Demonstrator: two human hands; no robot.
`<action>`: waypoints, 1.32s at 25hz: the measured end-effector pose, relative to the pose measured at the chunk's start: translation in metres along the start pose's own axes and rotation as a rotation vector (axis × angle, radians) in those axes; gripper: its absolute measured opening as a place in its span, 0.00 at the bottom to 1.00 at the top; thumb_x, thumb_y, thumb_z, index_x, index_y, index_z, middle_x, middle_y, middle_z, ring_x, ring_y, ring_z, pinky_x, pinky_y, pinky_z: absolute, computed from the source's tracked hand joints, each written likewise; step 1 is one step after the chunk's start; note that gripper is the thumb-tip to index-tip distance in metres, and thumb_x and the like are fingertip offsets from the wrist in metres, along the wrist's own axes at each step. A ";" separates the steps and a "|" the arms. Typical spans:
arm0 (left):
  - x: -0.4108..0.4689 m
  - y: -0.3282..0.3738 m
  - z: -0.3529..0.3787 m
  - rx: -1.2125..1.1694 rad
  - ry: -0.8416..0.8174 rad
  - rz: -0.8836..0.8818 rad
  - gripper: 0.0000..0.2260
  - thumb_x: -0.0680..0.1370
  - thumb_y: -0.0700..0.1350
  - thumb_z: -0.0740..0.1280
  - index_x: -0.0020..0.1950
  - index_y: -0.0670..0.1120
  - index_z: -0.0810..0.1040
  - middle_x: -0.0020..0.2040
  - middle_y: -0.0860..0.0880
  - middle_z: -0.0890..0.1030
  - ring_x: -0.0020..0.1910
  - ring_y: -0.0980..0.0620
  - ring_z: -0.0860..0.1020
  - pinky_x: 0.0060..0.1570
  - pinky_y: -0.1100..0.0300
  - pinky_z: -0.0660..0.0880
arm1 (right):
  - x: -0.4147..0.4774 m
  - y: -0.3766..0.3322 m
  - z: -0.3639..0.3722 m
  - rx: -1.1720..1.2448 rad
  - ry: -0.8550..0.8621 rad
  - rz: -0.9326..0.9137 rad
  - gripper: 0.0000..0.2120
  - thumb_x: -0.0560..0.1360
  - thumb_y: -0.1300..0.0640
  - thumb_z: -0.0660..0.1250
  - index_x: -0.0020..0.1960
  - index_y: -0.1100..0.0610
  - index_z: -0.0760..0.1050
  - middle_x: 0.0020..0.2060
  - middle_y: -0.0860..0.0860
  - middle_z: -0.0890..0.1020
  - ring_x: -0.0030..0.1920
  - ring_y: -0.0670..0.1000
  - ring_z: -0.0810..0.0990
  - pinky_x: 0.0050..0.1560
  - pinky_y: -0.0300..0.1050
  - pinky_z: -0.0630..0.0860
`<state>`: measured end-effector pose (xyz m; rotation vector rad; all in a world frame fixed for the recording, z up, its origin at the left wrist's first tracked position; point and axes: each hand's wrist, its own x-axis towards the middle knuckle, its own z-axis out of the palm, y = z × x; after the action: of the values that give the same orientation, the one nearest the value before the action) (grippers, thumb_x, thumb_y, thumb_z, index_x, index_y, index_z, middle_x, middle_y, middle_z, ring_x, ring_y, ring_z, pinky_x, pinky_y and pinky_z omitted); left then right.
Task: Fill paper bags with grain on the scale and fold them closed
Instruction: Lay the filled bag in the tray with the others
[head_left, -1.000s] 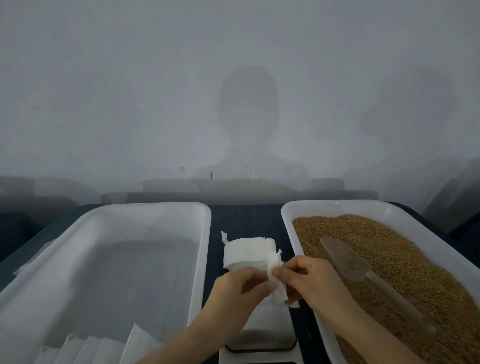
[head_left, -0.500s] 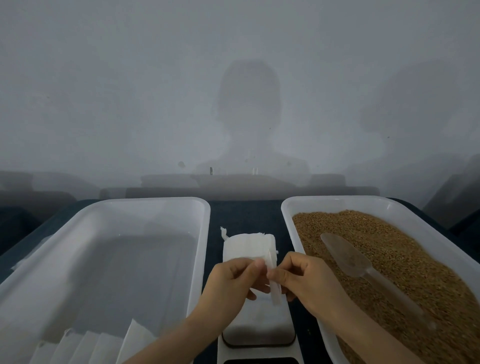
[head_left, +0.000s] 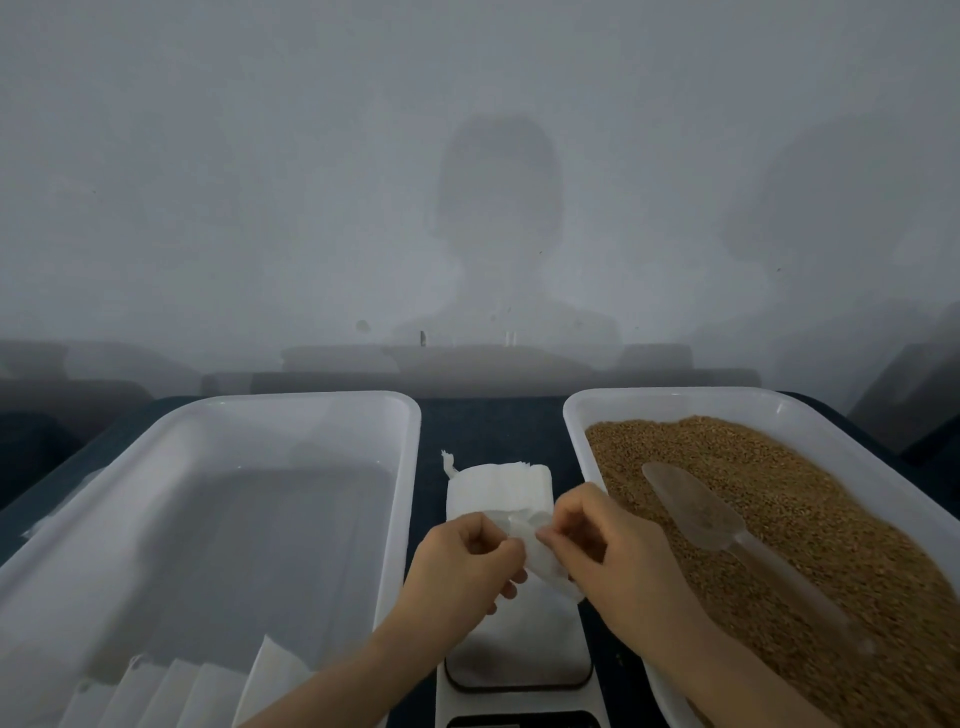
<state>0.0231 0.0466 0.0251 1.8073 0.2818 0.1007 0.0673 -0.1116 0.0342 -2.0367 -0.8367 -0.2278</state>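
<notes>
**Paper bag pinched in both grips above the scale**

Left grip (head_left: 462, 566) closed on a small white paper bag (head_left: 545, 564), thumb and curled fingers pinching its left edge. Right grip (head_left: 618, 556) closed on the same bag from the other side, fingertips almost meeting those of the left. Bag crumpled and held just over the scale (head_left: 519, 654), in the gap between two white tubs on the dark surface (head_left: 488, 421). Cannot tell whether any grain is inside it.

Just beyond the hands: a stack of white bags (head_left: 498, 491), with a twisted tail at its far left corner. In the right tub (head_left: 571, 415): brown grain (head_left: 831, 519), and on top a clear plastic scoop (head_left: 696, 506), bowl pointing away, handle toward the person. In the left tub (head_left: 311, 415): a fan of flat paper bags (head_left: 182, 691) at the near edge.
</notes>
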 end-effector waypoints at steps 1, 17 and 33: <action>0.000 0.001 0.000 -0.004 0.015 0.002 0.06 0.76 0.42 0.67 0.39 0.44 0.77 0.31 0.52 0.82 0.31 0.57 0.80 0.33 0.65 0.75 | 0.000 0.000 0.001 -0.043 -0.043 -0.069 0.08 0.74 0.60 0.70 0.41 0.50 0.74 0.33 0.41 0.76 0.34 0.41 0.76 0.36 0.29 0.71; -0.016 0.003 0.002 0.111 0.029 0.415 0.04 0.75 0.47 0.69 0.44 0.57 0.76 0.42 0.58 0.79 0.42 0.58 0.78 0.40 0.68 0.75 | 0.004 -0.001 -0.002 0.067 -0.151 0.166 0.10 0.75 0.57 0.68 0.36 0.49 0.81 0.27 0.42 0.78 0.29 0.41 0.74 0.31 0.31 0.67; -0.012 -0.003 0.007 0.684 0.004 0.705 0.40 0.68 0.62 0.70 0.69 0.68 0.46 0.72 0.68 0.48 0.75 0.62 0.41 0.75 0.53 0.42 | 0.006 0.001 -0.011 0.203 -0.194 0.408 0.11 0.74 0.55 0.65 0.34 0.51 0.80 0.19 0.43 0.71 0.20 0.40 0.68 0.23 0.29 0.61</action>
<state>0.0130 0.0376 0.0211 2.5155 -0.3833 0.5572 0.0738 -0.1181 0.0429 -2.0045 -0.5161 0.2754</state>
